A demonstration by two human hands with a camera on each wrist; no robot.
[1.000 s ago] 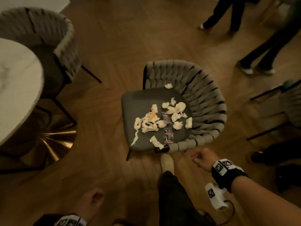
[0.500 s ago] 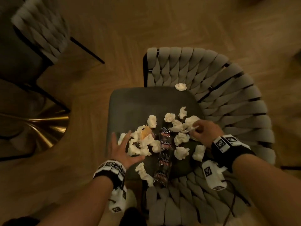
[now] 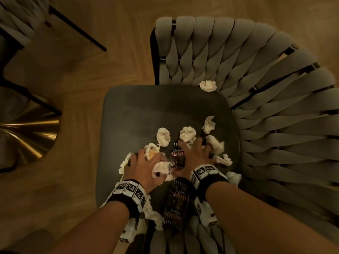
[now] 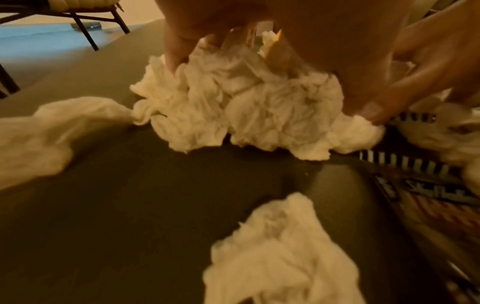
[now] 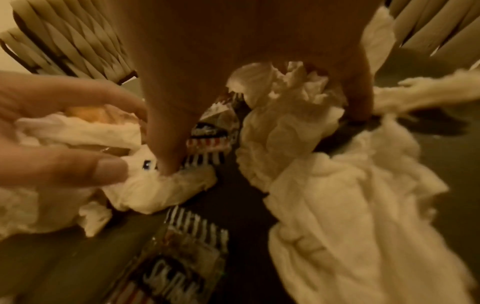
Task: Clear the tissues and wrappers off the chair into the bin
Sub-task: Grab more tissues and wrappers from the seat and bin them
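Left hand [image 3: 141, 166] fingers [image 4: 172, 54] spread and curled down over a heap of crumpled tissues [image 4: 233, 107]. Right hand [image 3: 195, 154] fingers [image 5: 166, 131] likewise spread, gripping tissues and touching the dark wrappers [image 3: 176, 204]. All lying on the grey chair [image 3: 139, 116] seat; one tissue [image 3: 207, 86] apart by the backrest.

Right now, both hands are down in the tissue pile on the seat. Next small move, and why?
Probably draw both hands together and close them into one bunch. The left hand and right hand lie spread over the crumpled white tissues, with the dark striped snack wrappers between them. Nothing is lifted off the dark grey chair seat yet, and no bin is in view.
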